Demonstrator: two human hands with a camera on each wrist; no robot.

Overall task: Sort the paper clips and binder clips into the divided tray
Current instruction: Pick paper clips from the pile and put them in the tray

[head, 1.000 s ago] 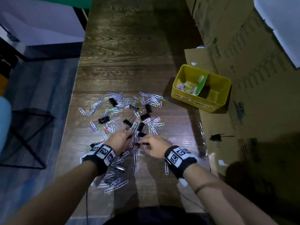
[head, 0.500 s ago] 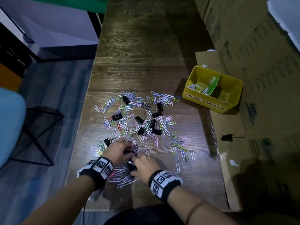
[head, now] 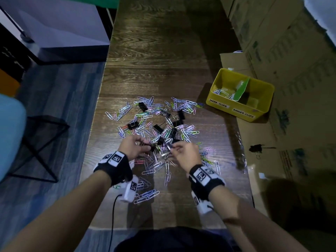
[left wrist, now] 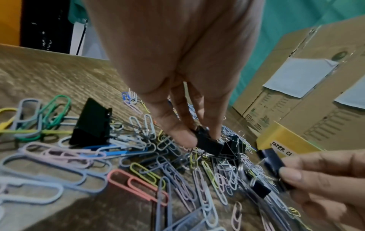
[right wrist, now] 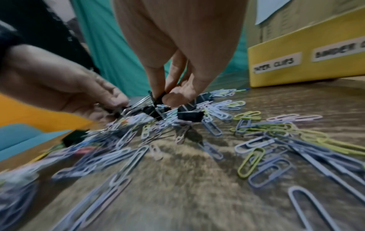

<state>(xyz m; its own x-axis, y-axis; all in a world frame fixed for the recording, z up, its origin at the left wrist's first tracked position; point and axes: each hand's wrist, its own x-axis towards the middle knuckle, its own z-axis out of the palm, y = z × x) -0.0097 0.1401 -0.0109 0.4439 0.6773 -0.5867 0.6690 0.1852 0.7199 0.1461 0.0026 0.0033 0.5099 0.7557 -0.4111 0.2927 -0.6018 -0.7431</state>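
Note:
Coloured paper clips [head: 154, 166] and black binder clips [head: 177, 132] lie mixed in a pile on the wooden table [head: 160, 66]. My left hand [head: 143, 144] pinches a black binder clip [left wrist: 207, 144] between thumb and fingers just above the pile. My right hand [head: 174, 148] pinches another black binder clip [right wrist: 158, 97], which also shows as a dark binder clip [left wrist: 273, 162] in the left wrist view. The yellow divided tray [head: 240, 110] stands at the far right, labelled for paper clips and binder clips. A green divider [head: 241, 90] splits it, and a few paper clips [head: 221, 91] lie in its left compartment.
Cardboard boxes [head: 283, 51] line the right side, and the tray sits partly on a flat cardboard sheet [head: 258, 171]. A stray black binder clip [head: 256, 148] lies on that sheet. The table's left edge drops to the floor, beside a blue chair [head: 11, 135].
Both hands have moved from the near edge of the pile toward its middle and lifted slightly. Each now pinches a black binder clip.

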